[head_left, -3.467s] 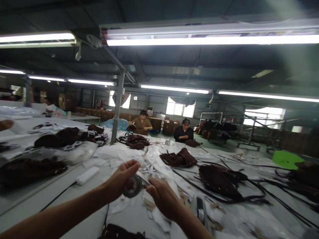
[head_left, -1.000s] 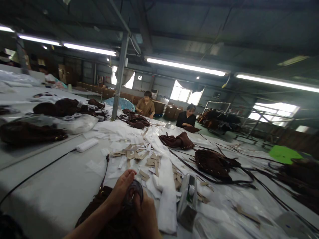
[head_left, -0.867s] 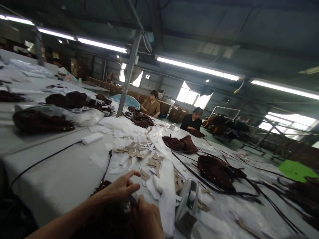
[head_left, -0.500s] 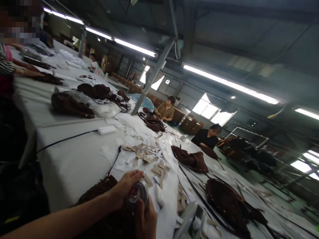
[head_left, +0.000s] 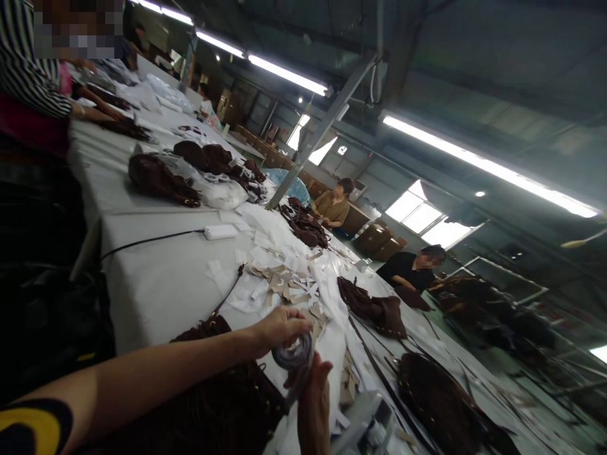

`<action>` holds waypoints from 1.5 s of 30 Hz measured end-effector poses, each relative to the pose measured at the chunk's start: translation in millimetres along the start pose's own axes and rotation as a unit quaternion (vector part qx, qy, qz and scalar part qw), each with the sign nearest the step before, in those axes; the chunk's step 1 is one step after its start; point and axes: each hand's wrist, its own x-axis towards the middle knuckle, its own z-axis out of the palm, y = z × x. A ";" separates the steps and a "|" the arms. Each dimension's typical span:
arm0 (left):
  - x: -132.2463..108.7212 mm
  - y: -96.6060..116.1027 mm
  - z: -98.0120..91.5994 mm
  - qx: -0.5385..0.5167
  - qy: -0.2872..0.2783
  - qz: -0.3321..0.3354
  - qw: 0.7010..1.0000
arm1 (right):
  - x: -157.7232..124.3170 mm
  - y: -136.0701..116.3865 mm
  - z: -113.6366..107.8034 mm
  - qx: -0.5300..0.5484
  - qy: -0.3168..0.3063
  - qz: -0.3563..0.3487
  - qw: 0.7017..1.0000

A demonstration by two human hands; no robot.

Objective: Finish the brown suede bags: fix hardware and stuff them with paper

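My left hand (head_left: pixel 287 332) pinches a roll of clear tape (head_left: pixel 300 349) at its upper edge, fingers curled over it. Below the roll, a grey, see-through strip runs down beside my right hand (head_left: pixel 315 401). That hand is closed around the strip, its thumb pointing up; some of its fingers are hidden. Under my left forearm lies a dark brown bag (head_left: pixel 237 392) with fringes and small metal eyelets. Its thin strap stretches away over the white tabletop (head_left: pixel 156 272).
Cardboard strips (head_left: pixel 279 281) and white paper scraps lie ahead. More brown bags (head_left: pixel 436 398) rest at right, others (head_left: pixel 161 177) at far left. A white power box (head_left: pixel 220 232) with a black cable is on the table. A metal post (head_left: pixel 322 133) rises beyond. Several people work around the table.
My head view has turned left, so the scene sits further right. My hands have moved slightly apart, and a strip now shows between the tape roll and my right hand.
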 end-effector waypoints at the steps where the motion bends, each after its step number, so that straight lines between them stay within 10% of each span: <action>1: 5.9 4.6 -0.9 -0.010 0.012 0.015 1.000 | 1.0 -0.4 1.5 0.031 -0.002 0.037 0.999; 14: 3.9 -59.6 -51.6 -0.015 0.107 0.022 0.994 | -20.5 108.2 11.7 0.075 -0.012 0.124 0.989; 19: 3.9 -62.2 -50.6 0.034 0.091 0.043 0.994 | 10.5 72.9 -23.7 -0.054 0.118 0.079 0.988; 24: 4.1 -52.9 -45.6 0.060 0.045 0.059 0.995 | 37.0 22.5 1.6 -0.203 -0.028 -0.033 0.978; 29: 1.6 -66.5 -47.6 -0.072 0.145 0.040 0.986 | 22.9 44.6 56.2 -0.190 -0.050 -0.073 0.978; 35: 1.4 -97.3 -50.0 -0.112 0.145 -0.005 0.983 | 10.5 77.3 51.2 -0.258 -0.005 -0.084 0.963; 40: -12.2 -75.0 -66.9 0.172 0.011 -0.005 0.985 | 5.9 111.4 42.9 -0.421 0.081 -0.149 0.891; 45: -33.0 -37.8 -80.6 0.556 -0.037 0.078 0.826 | 0.8 132.7 55.9 -0.456 0.122 -0.238 0.849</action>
